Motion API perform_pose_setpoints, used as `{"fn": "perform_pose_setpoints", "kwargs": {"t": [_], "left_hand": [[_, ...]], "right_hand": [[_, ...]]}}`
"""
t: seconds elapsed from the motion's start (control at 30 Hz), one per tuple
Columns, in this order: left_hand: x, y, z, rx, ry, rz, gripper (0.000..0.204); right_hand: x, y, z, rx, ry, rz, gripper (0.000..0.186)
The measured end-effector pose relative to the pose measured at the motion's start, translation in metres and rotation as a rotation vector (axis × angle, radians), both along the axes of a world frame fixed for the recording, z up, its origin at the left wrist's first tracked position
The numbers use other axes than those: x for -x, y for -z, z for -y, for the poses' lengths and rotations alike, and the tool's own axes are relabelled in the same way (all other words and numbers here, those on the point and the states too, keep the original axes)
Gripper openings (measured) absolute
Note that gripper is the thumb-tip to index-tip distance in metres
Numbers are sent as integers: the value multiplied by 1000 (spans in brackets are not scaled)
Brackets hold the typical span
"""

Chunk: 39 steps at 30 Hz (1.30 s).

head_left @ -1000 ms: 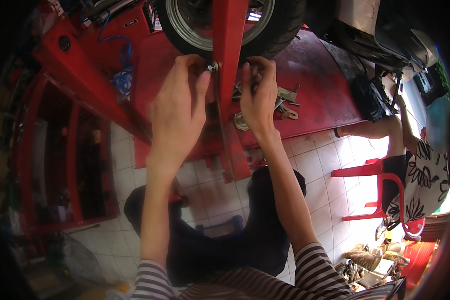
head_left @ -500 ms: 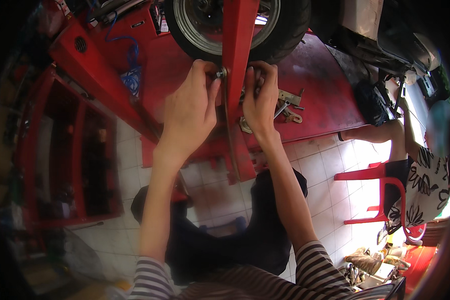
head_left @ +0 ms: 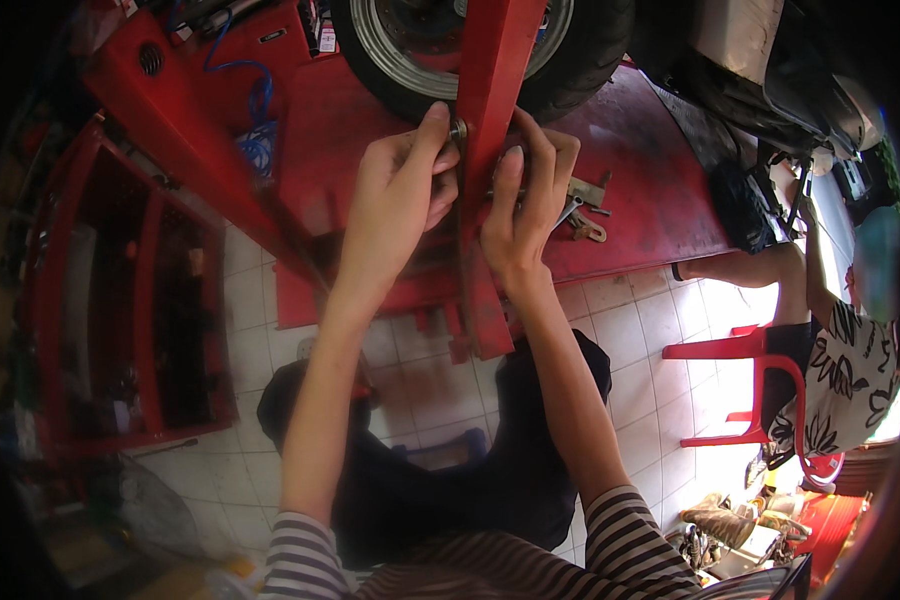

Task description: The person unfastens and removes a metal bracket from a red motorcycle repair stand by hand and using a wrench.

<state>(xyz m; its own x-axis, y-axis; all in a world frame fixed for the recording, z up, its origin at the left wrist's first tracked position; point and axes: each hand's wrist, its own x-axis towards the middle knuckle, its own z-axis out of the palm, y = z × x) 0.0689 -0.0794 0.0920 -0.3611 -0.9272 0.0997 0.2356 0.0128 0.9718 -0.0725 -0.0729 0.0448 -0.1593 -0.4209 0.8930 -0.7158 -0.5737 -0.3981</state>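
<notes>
A red metal bar [head_left: 490, 90] rises between my hands in front of a wheel with a black tyre [head_left: 595, 65]. On the bar's left side sits a small bolt [head_left: 459, 131]. My left hand [head_left: 395, 195] has its thumb and fingers closed at the bolt, the thumb stretched up along it. Across the bar, my right hand [head_left: 530, 205] rests against its right side, fingers curved and thumb held apart. Some fingertips are hidden by the bar, and I see nothing held in this hand. Close behind it lie metal brackets [head_left: 588, 192] on a red platform [head_left: 660, 200].
To the left stand a slanting red post [head_left: 185, 145], a blue hose [head_left: 260, 150] and a red-framed cabinet [head_left: 150, 320]. At right a person [head_left: 840, 370] sits on a red plastic chair [head_left: 720, 347]. Used parts [head_left: 720, 520] pile up at lower right.
My left thumb has straightened upward over the bolt. My right fingers have loosened, the thumb now apart from them. The whole view has shifted slightly.
</notes>
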Motion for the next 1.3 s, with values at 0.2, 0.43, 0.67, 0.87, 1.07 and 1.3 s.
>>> {"fn": "perform_pose_setpoints", "kwargs": {"t": [0.2, 0.43, 0.67, 0.87, 1.07, 1.3], "left_hand": [[14, 2, -6, 323, -321, 207, 46], [10, 5, -10, 534, -381, 279, 36], [4, 1, -6, 296, -289, 362, 32], [11, 11, -5, 694, -528, 389, 29], [-3, 12, -16, 662, -393, 485, 27], [-10, 4, -24, 357, -274, 349, 35]], "right_hand": [[-9, 10, -10, -45, -104, 160, 38], [-6, 9, -8, -56, -131, 149, 37], [-4, 5, -12, -84, -141, 136, 33], [-2, 7, -14, -36, -148, 45, 32], [-6, 6, -18, -14, -158, 32, 32], [-11, 1, -26, -83, -165, 74, 28]]}}
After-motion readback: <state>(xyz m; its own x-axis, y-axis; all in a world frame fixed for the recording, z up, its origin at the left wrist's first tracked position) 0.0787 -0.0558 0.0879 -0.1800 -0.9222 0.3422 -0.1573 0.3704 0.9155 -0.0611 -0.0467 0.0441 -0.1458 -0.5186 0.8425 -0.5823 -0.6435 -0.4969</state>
